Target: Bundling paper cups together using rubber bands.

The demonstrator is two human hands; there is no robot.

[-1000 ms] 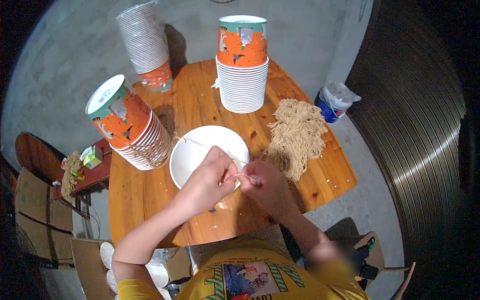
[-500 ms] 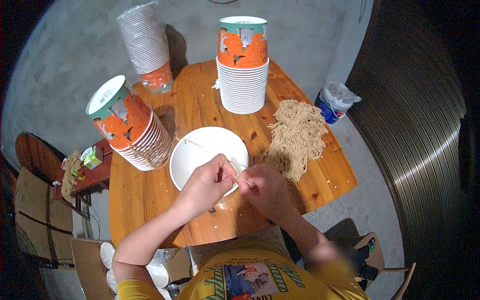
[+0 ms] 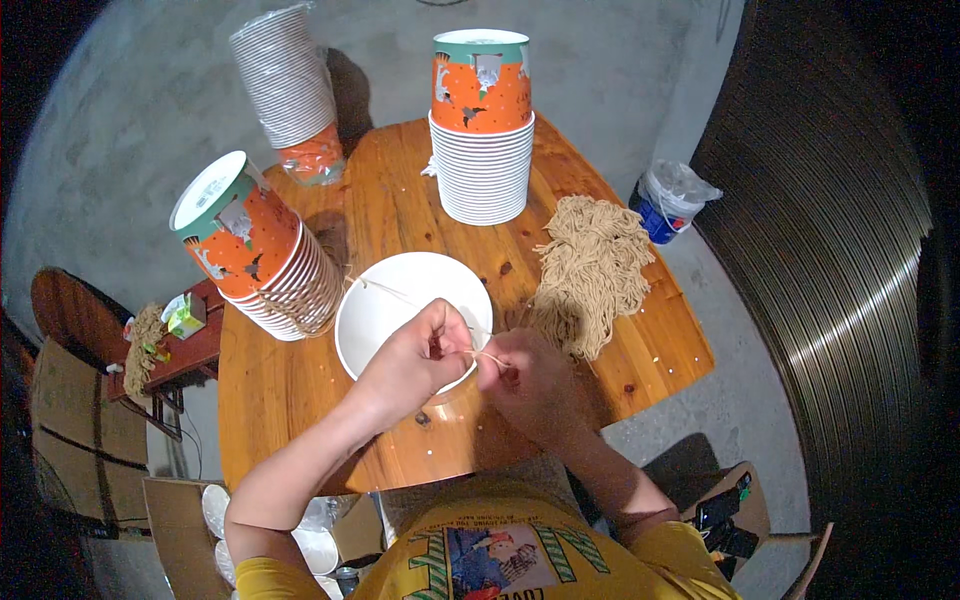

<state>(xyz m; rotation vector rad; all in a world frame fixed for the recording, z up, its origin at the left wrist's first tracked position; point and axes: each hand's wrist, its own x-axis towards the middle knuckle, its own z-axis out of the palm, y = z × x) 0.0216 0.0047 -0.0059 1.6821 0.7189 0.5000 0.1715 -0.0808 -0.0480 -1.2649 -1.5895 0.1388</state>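
Observation:
My left hand (image 3: pixel 408 358) and my right hand (image 3: pixel 528 378) meet over the near right side of a round white bowl-like container (image 3: pixel 385 278). Fingertips of both hands pinch a thin tan cord (image 3: pixel 486 354), which crosses the small gap between them. Another stretch of cord runs across the container's left side toward tan loops (image 3: pixel 318 290) draped on a stack of orange and white paper buckets (image 3: pixel 255 240). To the right of my hands lies a heap of tan cords (image 3: pixel 592 262). My fingers hide part of the container's rim.
An upside-down stack of paper buckets (image 3: pixel 482 165) stands at the back of the wooden table (image 3: pixel 390 200). Behind it to the left leans a plastic-wrapped stack (image 3: pixel 285 85). A blue and white pail (image 3: pixel 665 205) stands beyond the right edge, and a red bench (image 3: pixel 190 345) at left.
Both hands stay together over the container, still pinching the cord, with only slight finger movement. The cord between them now shows a little more clearly. The whole view has shifted slightly.

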